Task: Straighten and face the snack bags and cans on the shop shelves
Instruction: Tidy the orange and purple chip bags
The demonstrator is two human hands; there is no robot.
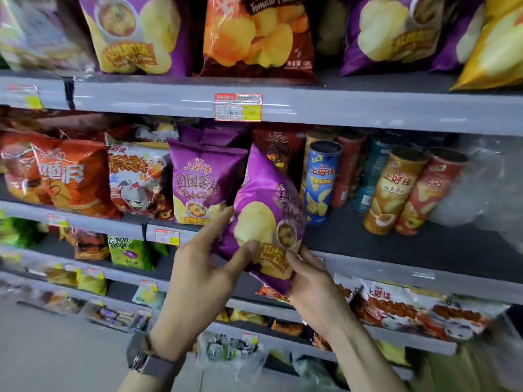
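Two hands are on one purple bag (263,222), and both are mine. My left hand (198,273) holds the bag's lower left side: the thumb presses on the printed front and the forefinger runs straight up along the left edge. I cannot see where the other fingers lie. My right hand (311,284) pinches the bottom right corner, thumb on the front, the other fingers hidden behind the bag. A watch (150,360) sits on my left wrist.

The bag is in the air in front of the middle shelf (396,267), its lower part hanging below the shelf's front edge. It is tilted, so its print runs slantwise, and its face is turned toward me. Its top corner rises in front of a dark red bag (278,148) at the back.

Just left of it a second purple bag (201,182) stands upright on the shelf, facing out; my left forefinger tip overlaps its lower right corner. Just right of the held bag stands a blue can (321,182), with more cans behind it. Further right, an orange can (393,190) and a red can (430,193) lean side by side, touching. Left of the purple bags are a white bag (135,179) and orange bags (70,176). A price tag (237,106) is on the rail above.
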